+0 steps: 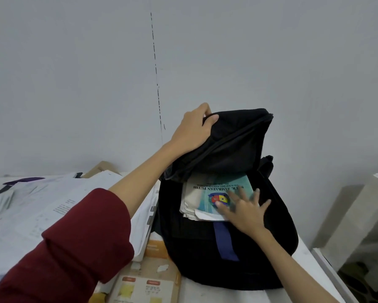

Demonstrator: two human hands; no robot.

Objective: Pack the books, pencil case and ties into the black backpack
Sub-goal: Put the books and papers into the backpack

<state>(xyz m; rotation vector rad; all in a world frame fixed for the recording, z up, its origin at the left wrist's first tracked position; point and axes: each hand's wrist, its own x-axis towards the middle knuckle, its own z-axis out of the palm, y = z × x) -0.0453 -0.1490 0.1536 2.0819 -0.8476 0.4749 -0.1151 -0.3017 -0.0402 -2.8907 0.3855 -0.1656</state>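
Observation:
The black backpack (260,241) lies on the table with its top flap lifted. My left hand (194,132) grips the flap's upper edge and holds it up. Inside the opening lies a stack of books (203,200), the top one teal with a coloured crest and upside-down print. My right hand (242,211) rests on that book with fingers spread flat. A dark blue tie (225,241) sticks out from under the books over the bag's front. No pencil case is visible.
Loose white papers (41,208) cover the table to the left. A brown cardboard box (148,278) with orange labels sits at the front, beside the bag. A pale block (358,215) stands at the right beyond the table edge. A grey wall is behind.

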